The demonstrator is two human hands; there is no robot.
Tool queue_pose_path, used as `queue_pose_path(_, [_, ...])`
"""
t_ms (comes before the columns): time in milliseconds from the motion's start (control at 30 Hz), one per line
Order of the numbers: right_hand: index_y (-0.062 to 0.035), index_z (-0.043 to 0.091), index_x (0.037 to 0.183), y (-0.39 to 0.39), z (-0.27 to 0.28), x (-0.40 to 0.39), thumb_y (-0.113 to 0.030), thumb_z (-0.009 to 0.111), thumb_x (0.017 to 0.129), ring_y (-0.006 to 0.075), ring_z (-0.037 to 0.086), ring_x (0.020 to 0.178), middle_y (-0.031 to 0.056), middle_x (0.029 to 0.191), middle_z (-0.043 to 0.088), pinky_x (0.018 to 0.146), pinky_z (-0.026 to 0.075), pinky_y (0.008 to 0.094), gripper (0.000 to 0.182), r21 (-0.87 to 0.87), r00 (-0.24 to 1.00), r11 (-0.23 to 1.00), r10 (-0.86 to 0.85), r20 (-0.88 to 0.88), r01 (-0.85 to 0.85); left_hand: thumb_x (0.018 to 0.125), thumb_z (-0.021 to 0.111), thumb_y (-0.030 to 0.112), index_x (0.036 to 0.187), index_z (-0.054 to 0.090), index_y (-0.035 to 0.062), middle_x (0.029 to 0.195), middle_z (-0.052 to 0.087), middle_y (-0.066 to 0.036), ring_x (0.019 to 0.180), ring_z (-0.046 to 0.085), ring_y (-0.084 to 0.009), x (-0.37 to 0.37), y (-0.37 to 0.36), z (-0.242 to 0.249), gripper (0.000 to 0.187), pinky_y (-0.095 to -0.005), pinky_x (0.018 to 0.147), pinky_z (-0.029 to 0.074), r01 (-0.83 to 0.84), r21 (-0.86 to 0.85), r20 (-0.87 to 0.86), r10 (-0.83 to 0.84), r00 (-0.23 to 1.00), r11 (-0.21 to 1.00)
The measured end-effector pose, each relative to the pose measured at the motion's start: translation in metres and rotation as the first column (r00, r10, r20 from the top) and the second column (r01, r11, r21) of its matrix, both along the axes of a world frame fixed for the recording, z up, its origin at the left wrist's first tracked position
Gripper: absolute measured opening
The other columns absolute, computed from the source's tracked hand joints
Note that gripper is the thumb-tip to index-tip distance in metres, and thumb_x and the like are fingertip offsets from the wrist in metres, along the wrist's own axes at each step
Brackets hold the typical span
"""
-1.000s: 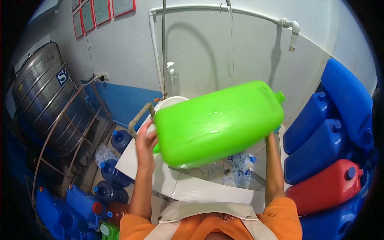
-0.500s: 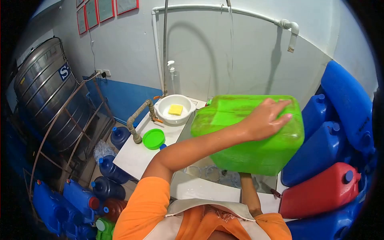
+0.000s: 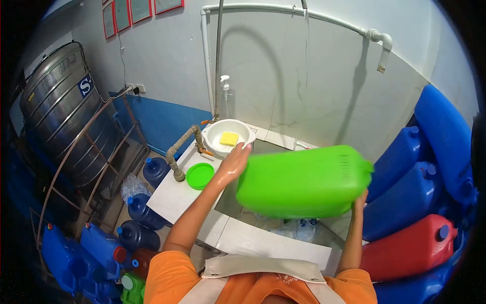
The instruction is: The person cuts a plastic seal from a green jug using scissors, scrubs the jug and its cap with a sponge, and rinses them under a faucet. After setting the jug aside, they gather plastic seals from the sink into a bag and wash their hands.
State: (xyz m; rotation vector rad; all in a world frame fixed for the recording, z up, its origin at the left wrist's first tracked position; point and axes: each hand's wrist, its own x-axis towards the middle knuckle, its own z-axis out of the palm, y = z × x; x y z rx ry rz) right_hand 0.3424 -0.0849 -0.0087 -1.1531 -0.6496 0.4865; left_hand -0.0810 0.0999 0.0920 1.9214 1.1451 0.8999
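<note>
A green plastic jerry can (image 3: 298, 182) is held on its side above the sink basin, slightly blurred by motion. My left hand (image 3: 235, 163) is pressed against its left end, fingers pointing up along the edge. At the right end, my right hand (image 3: 361, 198) grips the can near its neck, and most of those fingers are hidden behind it. Below the can, several clear round items (image 3: 305, 230) lie in the basin, too obscured to name.
Left of the basin are a white bowl (image 3: 220, 133) with a yellow sponge (image 3: 229, 138), a green round lid (image 3: 200, 176) and a pipe with taps (image 3: 177, 152). A pump bottle (image 3: 228, 104) stands behind. Blue jerry cans (image 3: 405, 202) and a red one (image 3: 410, 251) crowd the right.
The jerry can has turned and dropped a little. My left hand has gone from its upper right side to its left end; my right hand has come from underneath to the right end.
</note>
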Motion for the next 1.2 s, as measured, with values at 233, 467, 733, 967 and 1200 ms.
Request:
queue_pose_path(233, [0.0002, 0.055, 0.111, 0.1, 0.003, -0.136, -0.025, 0.068, 0.064, 0.0305, 0.06, 0.069, 0.0132, 0.08, 0.061, 0.06, 0.047, 0.0404, 0.055, -0.148, 0.108, 0.875, 0.11, 0.988, 0.462, 0.075, 0.058, 0.027, 0.116, 0.045, -0.0043, 0.111, 0.053, -0.025, 0.104, 0.049, -0.0395, 0.094, -0.017, -0.055, 0.053, -0.0461, 0.09, 0.038, 0.404, 0.406, -0.261, -0.319, 0.911, 0.82])
queue_pose_path(467, [0.003, 0.061, 0.095, 0.176, 0.0, -0.128, -0.02, 0.068, 0.064, 0.0248, 0.063, 0.067, 0.0184, 0.08, 0.062, 0.061, 0.05, 0.0343, 0.039, -0.7, 0.092, 0.713, 0.7, 0.709, -0.034, 0.072, 0.06, 0.022, 0.104, 0.044, -0.0015, 0.081, 0.06, -0.024, 0.075, 0.058, -0.0421, 0.108, -0.003, -0.147, 0.043, -0.0501, 0.067, 0.046, 0.31, 0.149, -0.282, -0.26, 0.923, 0.939])
queue_pose_path(733, [0.0109, 0.057, 0.083, 0.256, 0.066, -0.115, 0.003, 0.043, 0.078, 0.0259, 0.064, 0.061, 0.0185, 0.071, 0.061, 0.058, 0.056, 0.0297, 0.017, -0.738, 0.776, 0.508, 0.63, -0.032, -0.443, 0.074, 0.061, 0.025, 0.111, 0.044, -0.0006, 0.079, 0.06, -0.025, 0.076, 0.058, -0.0418, 0.093, 0.017, -0.164, 0.048, -0.0504, 0.068, 0.045, 0.206, 0.128, -0.257, -0.169, 0.952, 0.97])
queue_pose_path(967, [0.0123, 0.056, 0.082, 0.254, 0.098, -0.112, 0.004, 0.041, 0.08, 0.0268, 0.064, 0.066, 0.0181, 0.074, 0.061, 0.06, 0.057, 0.0322, 0.018, -0.647, 0.715, 0.433, 0.649, -0.26, -0.628, 0.083, 0.051, 0.043, 0.117, 0.05, 0.0094, 0.101, 0.058, -0.022, 0.094, 0.056, -0.0361, 0.136, 0.072, -0.137, 0.048, -0.0462, 0.083, 0.043, 0.536, 0.229, -0.423, -0.412, 0.807, 0.813])
queue_pose_path(1200, [0.0097, 0.056, 0.085, 0.256, 0.108, -0.108, 0.001, 0.039, 0.083, 0.0227, 0.064, 0.071, 0.0182, 0.08, 0.061, 0.068, 0.056, 0.0284, 0.019, -0.637, 0.657, 0.387, 0.709, -0.256, -0.666, 0.086, 0.041, 0.051, 0.131, 0.036, 0.0139, 0.13, 0.038, -0.02, 0.125, 0.03, -0.0376, 0.216, 0.089, -0.143, 0.058, -0.0463, 0.103, 0.022, 0.606, 0.242, -0.534, -0.418, 0.735, 0.757])
